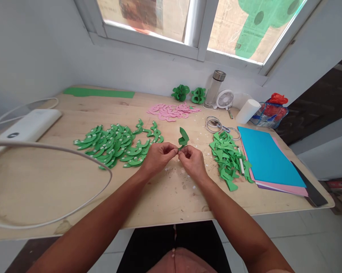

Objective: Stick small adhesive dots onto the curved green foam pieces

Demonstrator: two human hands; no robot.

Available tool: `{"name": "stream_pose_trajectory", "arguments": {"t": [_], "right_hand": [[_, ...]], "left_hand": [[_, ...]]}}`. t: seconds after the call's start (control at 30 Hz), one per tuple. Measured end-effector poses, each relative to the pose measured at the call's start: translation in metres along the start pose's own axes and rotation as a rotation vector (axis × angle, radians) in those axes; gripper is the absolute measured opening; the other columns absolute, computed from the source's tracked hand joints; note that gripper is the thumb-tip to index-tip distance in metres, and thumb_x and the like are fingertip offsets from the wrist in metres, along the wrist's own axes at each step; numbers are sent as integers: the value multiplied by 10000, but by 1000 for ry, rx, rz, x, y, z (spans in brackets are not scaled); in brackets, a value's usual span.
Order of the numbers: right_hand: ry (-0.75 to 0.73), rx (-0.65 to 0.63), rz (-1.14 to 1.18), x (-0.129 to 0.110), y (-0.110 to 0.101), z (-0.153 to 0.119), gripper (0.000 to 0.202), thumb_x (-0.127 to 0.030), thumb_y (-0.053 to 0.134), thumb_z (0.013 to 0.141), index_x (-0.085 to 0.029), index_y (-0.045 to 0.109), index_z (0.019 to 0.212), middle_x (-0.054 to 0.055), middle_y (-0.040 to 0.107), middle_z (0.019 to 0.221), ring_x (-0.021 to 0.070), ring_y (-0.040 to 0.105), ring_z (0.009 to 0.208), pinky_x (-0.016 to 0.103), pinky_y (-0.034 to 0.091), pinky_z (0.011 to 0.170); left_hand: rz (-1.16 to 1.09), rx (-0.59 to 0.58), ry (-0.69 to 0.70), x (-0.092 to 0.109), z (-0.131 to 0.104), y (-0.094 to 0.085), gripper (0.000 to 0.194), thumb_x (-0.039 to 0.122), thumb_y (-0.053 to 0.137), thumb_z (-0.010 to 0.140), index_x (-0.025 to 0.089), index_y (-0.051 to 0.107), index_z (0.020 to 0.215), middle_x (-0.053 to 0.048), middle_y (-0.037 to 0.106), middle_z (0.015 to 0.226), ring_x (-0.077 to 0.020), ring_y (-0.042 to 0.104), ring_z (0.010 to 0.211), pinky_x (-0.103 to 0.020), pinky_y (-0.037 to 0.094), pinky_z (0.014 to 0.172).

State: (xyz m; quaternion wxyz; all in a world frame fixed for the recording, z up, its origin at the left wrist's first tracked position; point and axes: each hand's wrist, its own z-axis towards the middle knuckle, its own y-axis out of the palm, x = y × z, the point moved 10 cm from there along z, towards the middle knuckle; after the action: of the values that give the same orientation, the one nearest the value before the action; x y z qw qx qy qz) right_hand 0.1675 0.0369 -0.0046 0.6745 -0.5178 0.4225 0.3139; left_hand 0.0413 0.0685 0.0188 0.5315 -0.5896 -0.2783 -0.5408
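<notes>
Between my two hands, a folded green paper piece (183,137) stands up above the fingertips. My left hand (161,154) pinches its lower edge from the left, and my right hand (192,160) pinches it from the right. The fingertips nearly meet, hiding the bottom of the piece. Close to my left hand lie many curved green paper cutouts (114,146) with small white patches, in overlapping rows. Right of my right hand is a heap of green paper scraps (226,155) with a white pen (241,166) on it.
Pink paper cutouts (172,112) lie behind my hands, below two green paper balls (180,93). Scissors (219,124), a bottle (215,89), a small fan (225,99) and blue paper sheets (269,155) are at right. A looping cable (110,172) and white power bank (29,123) occupy the left.
</notes>
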Motion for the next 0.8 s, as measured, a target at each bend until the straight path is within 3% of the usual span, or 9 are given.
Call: {"name": "stream_pose_trajectory", "arguments": {"t": [0.8], "right_hand": [[11,-3,11,0,-1,0,108,-278,532,714,-204,585,657,-7,626,613,133,538,534,249,388,532]], "left_hand": [[-8,3,7,-1,0,0,196,326,609,709,154,700,686,-16,673,625,-143,579,583,-226,423,538]]}}
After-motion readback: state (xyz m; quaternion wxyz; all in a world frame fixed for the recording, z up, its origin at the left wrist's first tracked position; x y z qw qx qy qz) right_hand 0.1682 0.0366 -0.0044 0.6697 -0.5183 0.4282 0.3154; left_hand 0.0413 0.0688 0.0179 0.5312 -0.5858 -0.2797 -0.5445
